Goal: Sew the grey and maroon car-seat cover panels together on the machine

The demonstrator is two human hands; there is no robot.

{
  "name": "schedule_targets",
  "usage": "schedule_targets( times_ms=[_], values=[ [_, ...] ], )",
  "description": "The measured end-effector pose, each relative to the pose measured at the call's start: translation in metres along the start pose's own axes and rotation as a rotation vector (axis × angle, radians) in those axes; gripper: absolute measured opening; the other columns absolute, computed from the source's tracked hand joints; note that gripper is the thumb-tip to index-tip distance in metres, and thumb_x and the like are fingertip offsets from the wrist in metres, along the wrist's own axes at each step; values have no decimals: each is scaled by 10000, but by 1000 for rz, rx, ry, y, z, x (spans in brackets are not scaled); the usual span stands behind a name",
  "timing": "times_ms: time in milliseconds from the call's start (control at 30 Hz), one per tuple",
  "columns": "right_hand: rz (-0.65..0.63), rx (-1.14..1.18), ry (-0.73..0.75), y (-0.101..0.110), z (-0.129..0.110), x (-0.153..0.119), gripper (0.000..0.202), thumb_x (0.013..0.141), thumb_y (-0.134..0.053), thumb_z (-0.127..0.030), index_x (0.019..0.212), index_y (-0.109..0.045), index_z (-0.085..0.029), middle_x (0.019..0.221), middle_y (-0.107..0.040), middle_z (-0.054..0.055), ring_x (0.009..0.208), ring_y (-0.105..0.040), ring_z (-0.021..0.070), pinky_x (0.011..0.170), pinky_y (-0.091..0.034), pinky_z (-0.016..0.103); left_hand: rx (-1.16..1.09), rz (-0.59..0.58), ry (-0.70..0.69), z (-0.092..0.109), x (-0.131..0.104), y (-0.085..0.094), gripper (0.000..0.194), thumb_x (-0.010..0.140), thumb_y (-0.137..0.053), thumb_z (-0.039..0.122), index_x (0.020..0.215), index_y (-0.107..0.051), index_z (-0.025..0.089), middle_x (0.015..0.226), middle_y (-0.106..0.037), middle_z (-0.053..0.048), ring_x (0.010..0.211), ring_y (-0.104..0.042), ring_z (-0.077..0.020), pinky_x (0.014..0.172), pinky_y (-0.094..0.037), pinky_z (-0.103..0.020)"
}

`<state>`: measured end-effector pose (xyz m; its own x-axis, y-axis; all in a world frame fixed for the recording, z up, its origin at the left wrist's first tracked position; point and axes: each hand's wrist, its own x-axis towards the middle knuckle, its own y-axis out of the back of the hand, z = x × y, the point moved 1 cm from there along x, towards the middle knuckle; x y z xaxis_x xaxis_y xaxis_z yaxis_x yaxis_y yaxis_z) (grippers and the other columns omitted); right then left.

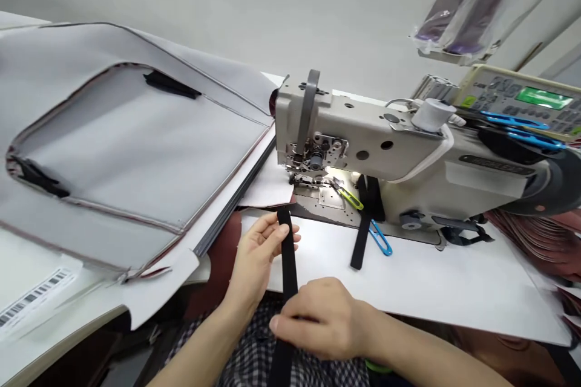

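A long black strap (289, 266) hangs from near the sewing machine bed down over the checked cloth at the lap. My left hand (263, 251) pinches its upper end between thumb and fingers. Lower down, my right hand (322, 320) is closed around the same strap. Just beyond my hands stands the sewing machine (363, 139), its needle area lit. A second black strap (362, 242) lies on the white surface to the right, beside blue thread snips (380, 238). Yellow-green snips (349, 196) rest on the metal plate.
A large grey panel (136, 145) with piped seams and black tabs covers the left side. At the right are a thread spool (433, 115), a control box (521, 97) and stacked reddish pieces (526, 242). Wrapped purple cones (479, 15) stand at the upper right.
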<state>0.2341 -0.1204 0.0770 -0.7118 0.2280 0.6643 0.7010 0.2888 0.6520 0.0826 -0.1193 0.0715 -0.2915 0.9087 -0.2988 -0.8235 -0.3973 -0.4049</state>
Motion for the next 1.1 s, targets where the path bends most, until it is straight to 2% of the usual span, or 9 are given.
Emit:
schedule_targets(
  times_ms=[167, 267, 500, 600, 700, 800, 900, 1000, 1100],
  values=[
    [241, 436, -931, -15, 6, -8, 266, 988, -522, -404, 855, -619, -195, 577, -572, -47, 429, -425, 72, 418, -342, 192, 141, -88, -26, -9, -14, 9, 293, 800, -738, 425, 978, -722, 193, 976, -747, -62, 900, -704, -201, 815, -584, -283],
    [310, 598, -1082, -18, 10, -7, 345, 980, -521, -471, 798, -601, -189, 587, -574, -41, 416, -384, 64, 404, -306, 198, 221, -128, -61, -10, -21, 10, 267, 832, -700, 438, 953, -754, 206, 971, -751, -57, 929, -701, -219, 850, -591, -310],
    [315, 577, -1078, -20, 14, -5, 365, 985, -502, -471, 774, -598, -189, 572, -544, -41, 457, -413, 81, 454, -336, 210, 404, -144, -192, -7, -24, 11, 215, 892, -627, 393, 978, -745, 235, 954, -746, -32, 901, -700, -205, 850, -588, -308],
    [176, 335, -1008, -10, 40, 2, 270, 1001, -464, -383, 896, -626, -194, 710, -640, -14, 502, -480, 97, 545, -430, 235, 747, -69, -528, 3, -8, 16, 221, 948, -524, 308, 969, -727, 223, 1094, -694, -67, 1057, -641, -230, 958, -532, -368],
    [-41, -66, -896, -3, 80, 17, 238, 905, -549, -198, 1134, -602, -164, 1048, -656, 79, 810, -615, 173, 789, -506, 325, 1233, -26, -838, 16, 21, 20, 283, 950, -443, 213, 913, -720, 164, 1244, -598, -136, 1288, -473, -315, 1094, -408, -480],
    [-135, -177, -853, -6, 113, 34, 346, 834, -585, -123, 1175, -622, -164, 1163, -605, 106, 1066, -584, 235, 927, -479, 371, 1423, -79, -785, 32, 54, 19, 306, 955, -382, 197, 940, -682, 143, 1163, -630, -129, 1114, -583, -281, 986, -481, -435],
    [-133, -176, -881, -14, 131, 46, 330, 862, -604, -178, 1190, -645, -187, 1141, -607, 83, 1019, -603, 222, 883, -495, 350, 1363, -110, -650, 54, 76, 15, 260, 943, -393, 238, 916, -643, 169, 1068, -653, -63, 926, -634, -206, 854, -502, -346],
    [-132, -182, -868, -19, 135, 50, 279, 924, -584, -214, 1186, -675, -250, 1140, -615, 45, 1012, -603, 189, 867, -491, 311, 1352, -196, -601, 69, 84, 13, 256, 927, -396, 264, 843, -621, 173, 1022, -643, -43, 902, -627, -185, 823, -476, -314],
    [-227, -256, -727, -21, 128, 45, 196, 974, -558, -256, 1007, -752, -252, 1034, -636, 43, 995, -576, 196, 860, -472, 314, 1492, -382, -595, 69, 81, 19, 285, 931, -373, 262, 861, -636, 174, 975, -643, -43, 822, -628, -171, 765, -469, -295]
  ],
)
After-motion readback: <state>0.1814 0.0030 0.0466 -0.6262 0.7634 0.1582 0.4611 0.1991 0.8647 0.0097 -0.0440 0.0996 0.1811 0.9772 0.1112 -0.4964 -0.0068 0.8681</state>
